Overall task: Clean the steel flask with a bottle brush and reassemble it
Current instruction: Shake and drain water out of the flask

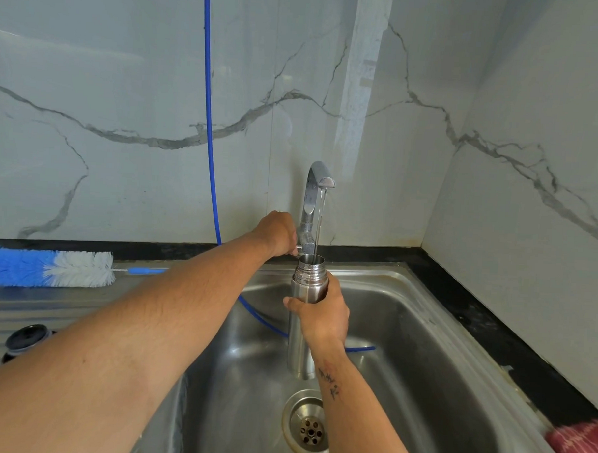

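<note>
Held steel flask point(302, 315) upright over sink point(423, 334) under tap point(314, 199) stream, my right hand point(321, 316) wrapped mid-body; left hand point(276, 232) pinched tap lever. Wet steel looked slippery, getting heavier as it filled.

No readable text, label, brand or number anywhere I look, dark marks on my right forearm point(330, 381) illegible

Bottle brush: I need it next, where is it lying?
In the head view, the bottle brush lies on the steel drainboard at far left, left of the sink.
</note>
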A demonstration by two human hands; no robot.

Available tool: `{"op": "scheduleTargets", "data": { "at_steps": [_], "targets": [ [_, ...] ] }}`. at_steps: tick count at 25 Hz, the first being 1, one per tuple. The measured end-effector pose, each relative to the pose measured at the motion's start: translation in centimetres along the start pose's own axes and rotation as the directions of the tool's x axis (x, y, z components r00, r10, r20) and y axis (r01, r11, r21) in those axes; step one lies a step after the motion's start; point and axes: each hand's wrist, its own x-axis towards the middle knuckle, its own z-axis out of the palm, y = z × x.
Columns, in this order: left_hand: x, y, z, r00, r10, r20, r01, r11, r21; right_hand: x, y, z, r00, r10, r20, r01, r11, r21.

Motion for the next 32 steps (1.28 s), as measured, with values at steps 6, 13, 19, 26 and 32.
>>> {"op": "scheduleTargets", "data": {
  "at_steps": [6, 13, 19, 26, 32],
  "targets": [
    [-0.2, -1.0, 0.2, 0.998, 0.055, -0.031, -0.057, 0.996, -0.066, 0.0, 0.1, 0.2, 1.000, -0.006, -0.003, 0.006, 1.000, 0.001],
    [-0.4, -0.3, -1.2, 0.983, 0.184, 0.014, -0.185, 0.976, 0.114, -0.1, -0.2, 0.1, 1.000, 0.005, -0.006, -0.005, 1.000, -0.018],
    [-0.2, 2.4, -2.7, 0.960, 0.278, 0.002, -0.272, 0.937, 0.219, 0.1, 0.0, 0.1, 1.000, 0.029, -0.013, -0.029, 1.000, -0.012],
    [0.7, 3.9, -2.3, 0.945, 0.328, -0.001, -0.319, 0.920, 0.226, 0.4, 0.4, 0.2, 1.000, 0.027, -0.011, -0.028, 0.999, -0.017],
    [0.5, 3.2, -1.9, 0.922, 0.384, -0.036, -0.379, 0.919, 0.108, 0.6, 0.6, 0.2, 1.000, 0.013, -0.013, -0.014, 0.999, -0.032]
  ]
}}
